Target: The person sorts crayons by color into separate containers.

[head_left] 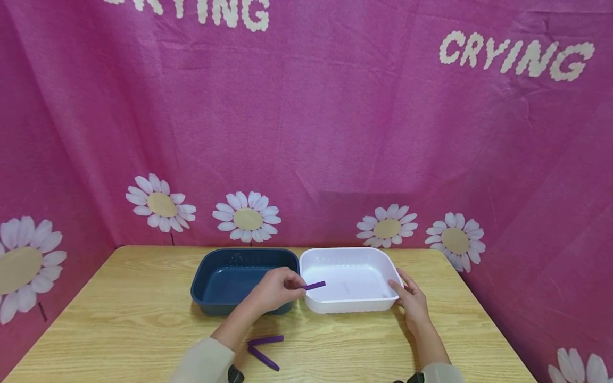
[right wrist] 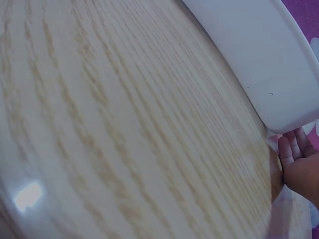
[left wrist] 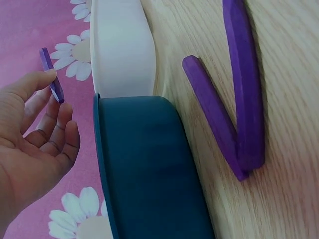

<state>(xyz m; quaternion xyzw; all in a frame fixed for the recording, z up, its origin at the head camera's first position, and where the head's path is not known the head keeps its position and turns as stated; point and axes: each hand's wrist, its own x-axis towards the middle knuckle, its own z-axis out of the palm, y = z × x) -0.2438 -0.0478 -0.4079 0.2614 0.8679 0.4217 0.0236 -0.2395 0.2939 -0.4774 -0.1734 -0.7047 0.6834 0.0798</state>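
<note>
My left hand (head_left: pixel 280 288) pinches a faceted purple stick (head_left: pixel 315 285) between thumb and fingers, above the edge where the two basins meet. In the left wrist view, its other fingers curl loosely below the stick (left wrist: pixel 46 59). The white plastic basin (head_left: pixel 349 306) stands on the right, and my right hand (head_left: pixel 413 303) grips its near right corner, thumb over the rim and fingers outside. Beside it on the left is a dark blue basin (head_left: pixel 210 307), partly hidden by the left hand. Two more purple sticks, one upper (head_left: pixel 266 340) and one lower (head_left: pixel 264 359), lie in a V before the basins.
A light wood-grain table (head_left: pixel 134 319) carries everything. Behind it and along both sides hangs a pink cloth (head_left: pixel 330 133) with daisies and white lettering. The basins stand side by side near the table's back edge.
</note>
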